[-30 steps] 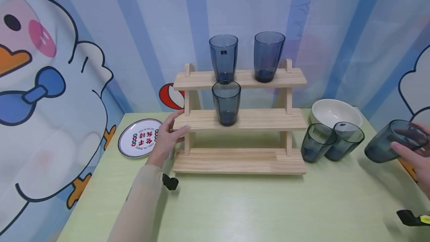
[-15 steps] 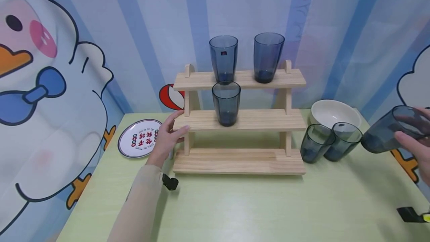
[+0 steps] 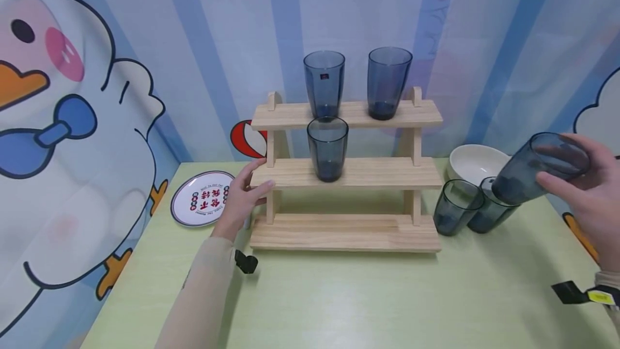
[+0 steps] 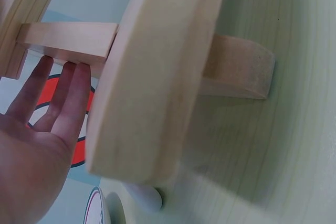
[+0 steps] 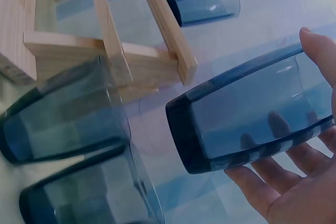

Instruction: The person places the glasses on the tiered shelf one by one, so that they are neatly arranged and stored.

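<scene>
A three-tier wooden rack (image 3: 346,174) stands on the green table. Two blue glasses (image 3: 324,84) (image 3: 388,82) sit on its top shelf and one blue glass (image 3: 327,147) on the middle shelf. My left hand (image 3: 244,200) rests against the left end of the middle shelf (image 4: 152,77), fingers straight. My right hand (image 3: 583,193) grips a tilted blue glass (image 3: 537,168) (image 5: 252,114) in the air at the right, above two more blue glasses (image 3: 454,206) (image 3: 484,214) standing on the table.
A white bowl (image 3: 472,163) sits behind the two standing glasses. A round printed plate (image 3: 202,198) lies left of the rack. The table's front half (image 3: 349,300) is bare. A cartoon curtain backs the scene.
My right hand has lifted the tilted glass up and leftward, from the right edge to above the standing glasses. The left hand has stayed on the rack.
</scene>
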Demonstrator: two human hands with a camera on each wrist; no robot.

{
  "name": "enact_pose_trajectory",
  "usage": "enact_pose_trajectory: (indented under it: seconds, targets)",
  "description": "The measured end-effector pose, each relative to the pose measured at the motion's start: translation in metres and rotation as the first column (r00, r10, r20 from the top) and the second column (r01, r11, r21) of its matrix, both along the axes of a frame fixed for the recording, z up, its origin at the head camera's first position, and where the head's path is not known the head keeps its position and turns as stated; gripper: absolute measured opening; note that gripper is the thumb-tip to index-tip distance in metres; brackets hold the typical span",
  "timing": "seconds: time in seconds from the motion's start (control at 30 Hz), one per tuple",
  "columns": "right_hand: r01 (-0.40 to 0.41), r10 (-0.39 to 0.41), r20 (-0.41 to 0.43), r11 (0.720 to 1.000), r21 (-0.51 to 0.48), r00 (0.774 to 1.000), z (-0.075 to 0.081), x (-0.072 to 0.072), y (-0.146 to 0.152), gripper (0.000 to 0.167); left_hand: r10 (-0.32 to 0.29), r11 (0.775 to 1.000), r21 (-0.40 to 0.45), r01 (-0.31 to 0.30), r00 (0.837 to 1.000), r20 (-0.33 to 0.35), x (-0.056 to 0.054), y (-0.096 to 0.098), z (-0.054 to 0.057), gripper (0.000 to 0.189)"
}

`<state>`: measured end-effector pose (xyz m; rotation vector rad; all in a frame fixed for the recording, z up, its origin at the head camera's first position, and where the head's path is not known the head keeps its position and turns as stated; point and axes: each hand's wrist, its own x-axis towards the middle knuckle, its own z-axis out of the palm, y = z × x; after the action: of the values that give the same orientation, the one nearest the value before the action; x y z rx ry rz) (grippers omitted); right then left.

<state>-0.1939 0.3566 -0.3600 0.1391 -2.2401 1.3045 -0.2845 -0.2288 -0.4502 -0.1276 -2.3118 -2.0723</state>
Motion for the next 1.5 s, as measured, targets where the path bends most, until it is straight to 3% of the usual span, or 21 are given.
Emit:
enact_pose_trajectory:
  seconds: [0.3, 0.53, 0.73, 0.9, 1.1, 1.3, 1.5]
  targets:
    - [-0.145, 0.145, -0.003, 0.989, -0.042, 0.989, 0.016, -0.015, -0.034, 0.075, 0.012, 1.0, -0.003, -0.012, 1.0, 0.002, 0.0, 0.001, 0.001, 0.061]
    - [-0.268, 0.274, 0.016, 0.951, -0.155, 0.962, 0.023, -0.022, -0.059, 0.074, 0.007, 1.0, -0.003, -0.007, 1.0, 0.005, 0.0, 0.0, 0.0, 0.061]
    - [-0.26, 0.269, 0.101, 0.961, -0.095, 0.958, 0.028, -0.03, -0.078, 0.073, 0.003, 1.0, -0.006, -0.003, 1.0, 0.001, 0.0, 0.001, 0.0, 0.061]
    - [-0.327, 0.343, 0.077, 0.931, -0.163, 0.936, 0.032, -0.038, -0.095, 0.071, 0.003, 1.0, -0.012, -0.003, 1.0, 0.003, 0.0, 0.0, 0.0, 0.062]
    - [-0.348, 0.358, 0.049, 0.926, -0.149, 0.932, 0.033, -0.051, -0.116, 0.069, 0.007, 1.0, -0.009, -0.007, 1.0, 0.008, 0.0, 0.0, 0.0, 0.062]
    - [-0.392, 0.409, 0.048, 0.897, -0.206, 0.911, 0.031, -0.062, -0.134, 0.07, 0.007, 1.0, 0.0, -0.007, 1.0, 0.007, 0.0, 0.001, 0.0, 0.061]
    - [-0.376, 0.398, 0.11, 0.91, -0.176, 0.911, 0.029, -0.069, -0.149, 0.071, 0.011, 1.0, -0.016, -0.011, 1.0, 0.011, 0.001, 0.001, 0.001, 0.062]
